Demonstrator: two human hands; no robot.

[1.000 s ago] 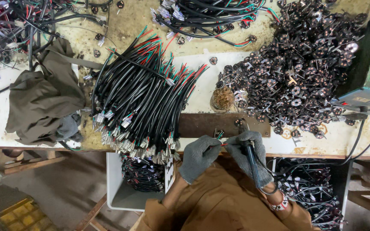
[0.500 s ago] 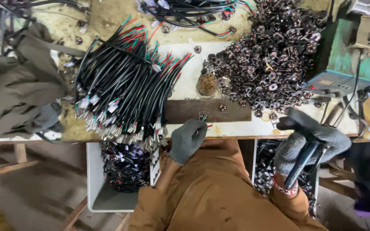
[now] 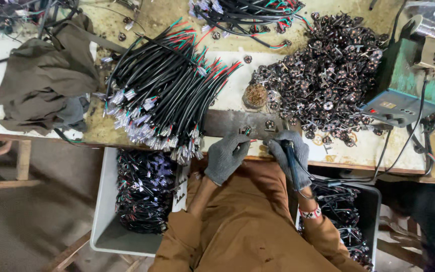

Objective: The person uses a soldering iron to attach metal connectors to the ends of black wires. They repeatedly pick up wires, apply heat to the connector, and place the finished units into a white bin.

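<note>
At bench edge, soldering iron [image 3: 292, 163] in right hand [image 3: 289, 151] grip — tip seemingly forward

A green box-shaped machine [image 3: 410, 83] stands at the right side of the tabletop [image 3: 227, 90]. On its sloped grey front sits a small yellowish label [image 3: 387, 105], shaped like a little rectangle, with a tiny red spot [image 3: 372, 110] just beside it. No packages, signs or lit screens show anywhere else.
</note>
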